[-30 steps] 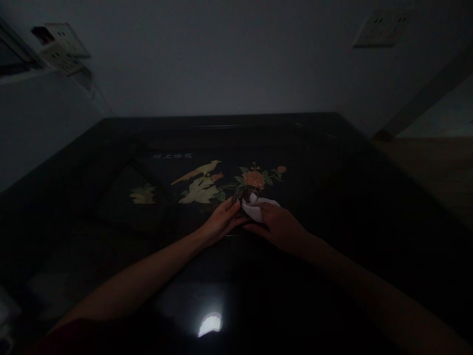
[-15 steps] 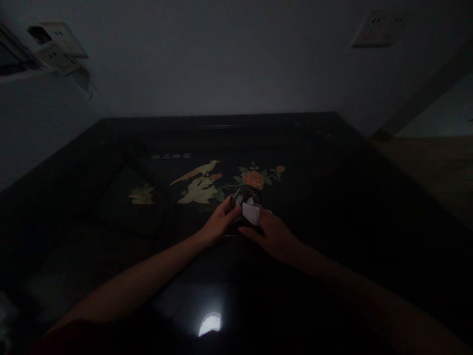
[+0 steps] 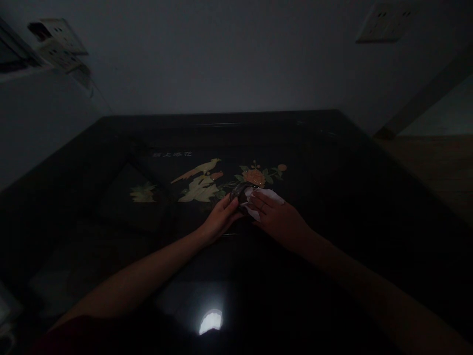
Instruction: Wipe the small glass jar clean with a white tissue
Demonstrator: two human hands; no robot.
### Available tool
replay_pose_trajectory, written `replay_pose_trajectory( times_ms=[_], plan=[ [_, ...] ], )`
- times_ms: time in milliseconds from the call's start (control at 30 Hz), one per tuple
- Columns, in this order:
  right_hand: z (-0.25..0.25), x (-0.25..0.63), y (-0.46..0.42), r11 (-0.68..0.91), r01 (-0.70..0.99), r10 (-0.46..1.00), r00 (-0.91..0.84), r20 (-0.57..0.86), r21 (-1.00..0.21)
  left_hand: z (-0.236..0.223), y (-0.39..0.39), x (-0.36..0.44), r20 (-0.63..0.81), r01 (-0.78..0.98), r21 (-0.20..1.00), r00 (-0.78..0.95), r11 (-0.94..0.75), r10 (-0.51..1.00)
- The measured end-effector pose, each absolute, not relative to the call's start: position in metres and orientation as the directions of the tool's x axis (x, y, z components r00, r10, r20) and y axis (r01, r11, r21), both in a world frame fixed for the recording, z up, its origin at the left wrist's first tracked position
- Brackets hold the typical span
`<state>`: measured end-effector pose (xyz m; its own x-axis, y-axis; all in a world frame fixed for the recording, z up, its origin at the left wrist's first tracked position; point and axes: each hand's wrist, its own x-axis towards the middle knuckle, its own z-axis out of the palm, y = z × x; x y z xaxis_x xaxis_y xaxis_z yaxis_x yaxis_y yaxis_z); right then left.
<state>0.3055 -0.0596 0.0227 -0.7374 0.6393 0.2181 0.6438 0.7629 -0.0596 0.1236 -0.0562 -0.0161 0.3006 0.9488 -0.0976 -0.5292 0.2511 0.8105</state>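
Note:
The scene is very dark. A small clear glass (image 3: 241, 193) stands on a black lacquered table (image 3: 332, 197). My left hand (image 3: 219, 222) is wrapped round the glass on its left side. My right hand (image 3: 278, 218) presses a white tissue (image 3: 269, 197) against the right side and rim of the glass, with its fingers closed over the tissue. Both forearms reach in from the bottom of the picture.
The tabletop bears an inlaid bird (image 3: 197, 170) and an orange flower (image 3: 254, 176) just behind the glass. A light reflects on the near tabletop (image 3: 210, 321). Wall sockets (image 3: 384, 22) sit at the upper right, more fittings (image 3: 55, 44) at the upper left.
My right hand has shifted the tissue from inside the glass mouth out over the right side of its rim. My left hand has stayed on the glass.

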Motion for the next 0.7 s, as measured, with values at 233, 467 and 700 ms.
replay_pose_trajectory(
  times_ms=[233,467,700],
  plan=[
    [0.027,0.298,-0.064,0.700,0.668,0.711,-0.687,0.152,-0.253,-0.017,-0.057,0.122,-0.114,-0.499,0.826,0.308,0.262,0.945],
    [0.017,0.291,-0.078,0.578,0.557,0.755,-0.643,0.131,-0.597,-0.018,-0.058,0.123,-0.128,-0.482,0.835,0.301,0.266,0.945],
    [0.017,0.287,-0.083,0.186,0.222,0.772,-0.636,0.003,-0.957,-0.022,-0.057,0.124,-0.087,-0.429,0.880,0.277,0.204,0.957]
  ],
)
